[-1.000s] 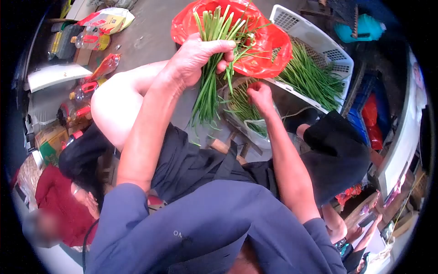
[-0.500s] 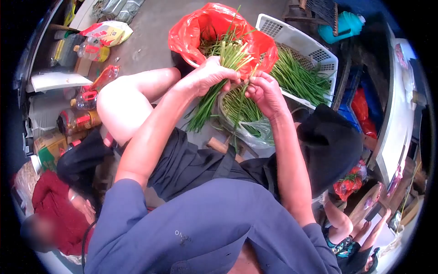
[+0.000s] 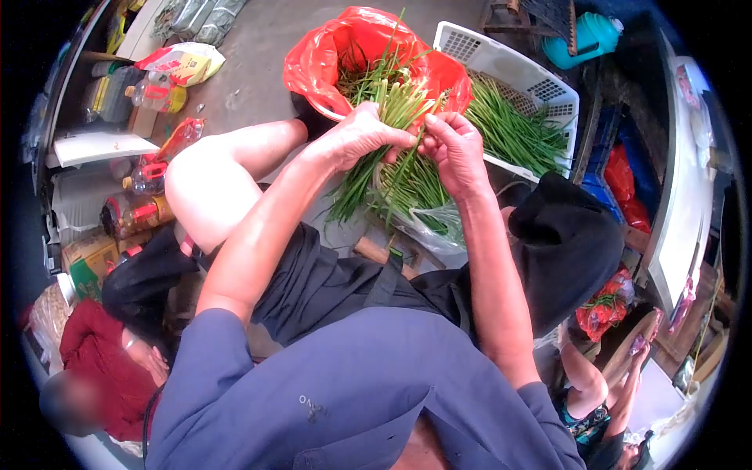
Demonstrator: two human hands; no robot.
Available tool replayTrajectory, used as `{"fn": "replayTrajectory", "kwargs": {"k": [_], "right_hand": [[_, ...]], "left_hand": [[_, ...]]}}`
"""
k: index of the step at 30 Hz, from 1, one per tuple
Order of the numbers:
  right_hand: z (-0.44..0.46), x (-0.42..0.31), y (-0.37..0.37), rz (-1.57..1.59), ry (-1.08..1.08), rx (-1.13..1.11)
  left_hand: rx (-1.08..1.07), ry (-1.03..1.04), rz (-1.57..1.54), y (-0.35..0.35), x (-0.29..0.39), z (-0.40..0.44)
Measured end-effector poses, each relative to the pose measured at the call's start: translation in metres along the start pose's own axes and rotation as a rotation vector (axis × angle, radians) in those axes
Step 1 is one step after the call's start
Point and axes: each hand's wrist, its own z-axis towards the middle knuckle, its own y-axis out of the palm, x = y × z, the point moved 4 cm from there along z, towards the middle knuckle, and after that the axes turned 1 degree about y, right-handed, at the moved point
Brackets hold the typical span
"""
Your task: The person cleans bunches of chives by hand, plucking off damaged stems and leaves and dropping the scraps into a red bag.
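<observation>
Head view: at the far left, clear plastic bottles with red labels (image 3: 147,174) lie by a white, red and yellow plastic packet (image 3: 185,63); right of them, on the grey floor (image 3: 262,59), stands a round container lined with a glossy red plastic bag (image 3: 319,69), loose green stalks inside its rim; over its near rim is the left hand (image 3: 366,138), its grip closed around a thick bundle of green stalks with pale cut ends (image 3: 402,105), ends pointing away, leaf tips hanging toward the person; below sits a clear plastic bag (image 3: 446,241), more green stalks within; the right hand (image 3: 456,150) is just beside the bundle, its grip narrow, thumb and fingers pinching a thin single stalk (image 3: 406,166); to the right, a white slotted plastic basket (image 3: 460,47) holds long green stalks (image 3: 523,131) toward its near right corner; a teal plastic jug (image 3: 589,43) lies beyond.
</observation>
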Motion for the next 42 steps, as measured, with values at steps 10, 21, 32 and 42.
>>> {"fn": "replayTrajectory", "kwargs": {"k": [10, 21, 32, 42], "right_hand": [[0.000, 0.002, 0.013, 0.049, -0.027, 0.046], [0.007, 0.007, 0.006, 0.032, -0.032, 0.035], [0.003, 0.004, 0.006, -0.343, -0.107, -0.010], [0.005, 0.002, -0.002, -0.556, -0.175, 0.130]], "left_hand": [[0.013, -0.009, -0.023, -0.007, -0.006, 0.003], [0.016, -0.007, -0.006, -0.005, -0.002, 0.004], [0.100, -0.038, -0.004, -0.015, -0.004, 0.004], [0.109, -0.057, -0.017, -0.016, -0.002, 0.000]]}}
